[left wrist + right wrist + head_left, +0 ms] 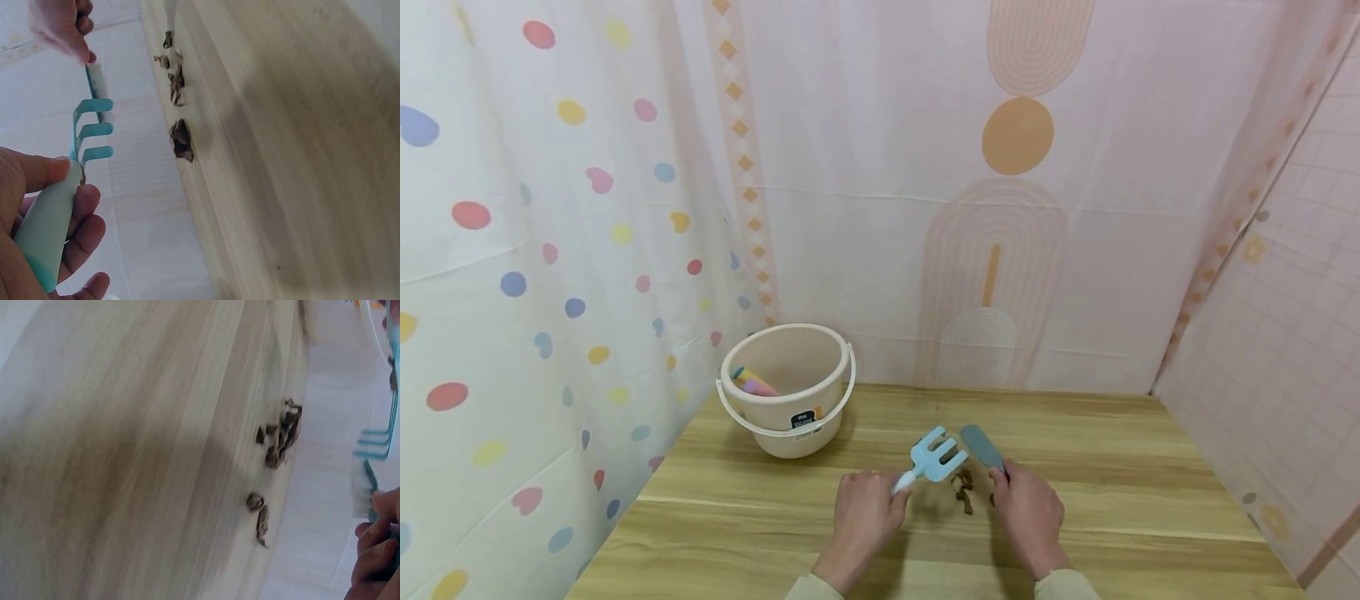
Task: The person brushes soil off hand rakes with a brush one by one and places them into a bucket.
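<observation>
My left hand point(867, 510) grips the pale handle of a light-blue hand fork point(932, 464), its three bent tines pointing away and to the right. In my right hand point(1032, 510) is a small grey-teal brush point(981, 446); the right wrist view shows its whitish bristles point(360, 490). Fork and brush are held up above the table, their heads close together. Below them, brown shrivelled scraps point(966, 490) lie on the wood. The left wrist view shows these curled scraps point(181, 140) spread in a loose line.
A cream bucket point(805, 417) with its handle lowered stands at the table's back left, with pink and yellow items point(756, 383) inside. The wooden table point(1120, 467) meets a patterned curtain point(865, 250) at the back, with more curtains along both sides.
</observation>
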### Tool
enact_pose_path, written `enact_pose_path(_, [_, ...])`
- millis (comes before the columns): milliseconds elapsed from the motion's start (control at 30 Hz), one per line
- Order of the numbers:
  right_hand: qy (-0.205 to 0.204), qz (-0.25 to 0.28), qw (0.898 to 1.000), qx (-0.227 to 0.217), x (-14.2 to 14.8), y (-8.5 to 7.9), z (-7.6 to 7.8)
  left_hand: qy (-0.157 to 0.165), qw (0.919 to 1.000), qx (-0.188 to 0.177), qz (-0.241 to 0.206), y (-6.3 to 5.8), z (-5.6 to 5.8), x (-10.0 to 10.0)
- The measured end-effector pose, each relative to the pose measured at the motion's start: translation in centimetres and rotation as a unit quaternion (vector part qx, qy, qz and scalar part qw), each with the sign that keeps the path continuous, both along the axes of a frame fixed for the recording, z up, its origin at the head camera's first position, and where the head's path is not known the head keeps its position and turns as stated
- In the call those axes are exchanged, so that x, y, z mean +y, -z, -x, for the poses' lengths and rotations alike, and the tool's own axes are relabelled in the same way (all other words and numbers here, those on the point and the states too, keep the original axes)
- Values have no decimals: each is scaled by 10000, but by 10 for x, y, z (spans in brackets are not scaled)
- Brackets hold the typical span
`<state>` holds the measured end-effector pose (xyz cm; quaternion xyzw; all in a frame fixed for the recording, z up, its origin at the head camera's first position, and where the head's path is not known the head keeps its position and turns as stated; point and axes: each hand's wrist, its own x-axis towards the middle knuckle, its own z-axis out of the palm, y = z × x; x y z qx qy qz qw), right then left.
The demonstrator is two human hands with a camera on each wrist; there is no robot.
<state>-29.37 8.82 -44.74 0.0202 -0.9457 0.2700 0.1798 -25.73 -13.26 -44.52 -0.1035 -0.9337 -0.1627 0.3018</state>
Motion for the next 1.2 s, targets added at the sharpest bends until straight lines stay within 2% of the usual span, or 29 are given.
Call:
enact_pose_path(100, [-4, 134, 9998, 135, 1, -3, 1, -56, 10000, 38, 23, -1, 1, 1])
enact_pose_path(200, [-308, 141, 9985, 426, -4, -7, 0, 1, 10000, -78, 45, -2, 1, 4])
enact_pose_path(267, [-488, 83, 9979, 420, -10, -9, -2, 50, 9998, -151, 72, -3, 1, 5])
enact_pose_path(467, [-248, -59, 9997, -13, -12, -5, -3, 108, 9996, -95, 235, -4, 0, 6])
enact_pose_path(633, [-256, -7, 9996, -110, -6, 0, -2, 201, 9994, 16, 267, -3, -2, 5])
enact_pose_path(867, [-70, 228, 9974, -683, 10, 11, -3, 29, 9991, 302, -311, -11, 5, -1])
enact_pose_path(1000, [33, 505, 9977, -460, 14, 11, -2, -153, 9988, 112, -449, -15, 7, -6])
enact_pose_path(1200, [-159, 593, 9980, 132, 1, 1, -5, -133, 9999, 17, -73, -7, 4, -5])
